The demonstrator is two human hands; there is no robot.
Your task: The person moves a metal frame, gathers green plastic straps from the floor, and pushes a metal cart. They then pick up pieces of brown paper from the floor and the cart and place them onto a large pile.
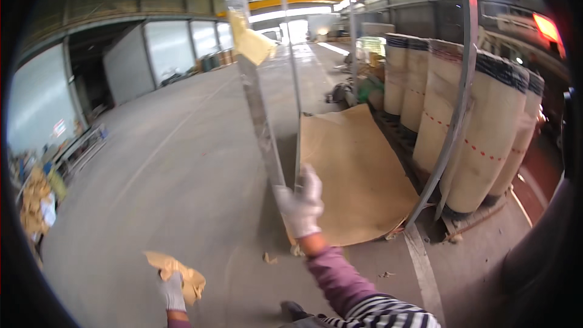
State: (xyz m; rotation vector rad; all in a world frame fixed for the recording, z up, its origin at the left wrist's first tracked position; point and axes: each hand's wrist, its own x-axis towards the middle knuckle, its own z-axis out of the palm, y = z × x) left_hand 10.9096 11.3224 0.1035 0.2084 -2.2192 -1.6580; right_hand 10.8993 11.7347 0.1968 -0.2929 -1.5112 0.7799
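Note:
My left hand, in a pale work glove, is closed on a crumpled piece of brown paper low at the left. My right hand, gloved in the same way, reaches forward and is slightly blurred. Its fingers point upward and apart from the thumb, which overlaps the upright metal post; whether it presses on the post I cannot tell. A yellowish paper scrap clings to this post higher up. Just beyond the right hand, a large brown sheet lies flat inside the frame of posts.
Another metal post rises at the right. Behind it, several tall cream-coloured rolls with dark tops stand on pallets. Small paper scraps lie on the concrete floor. Brown paper waste is heaped at the far left.

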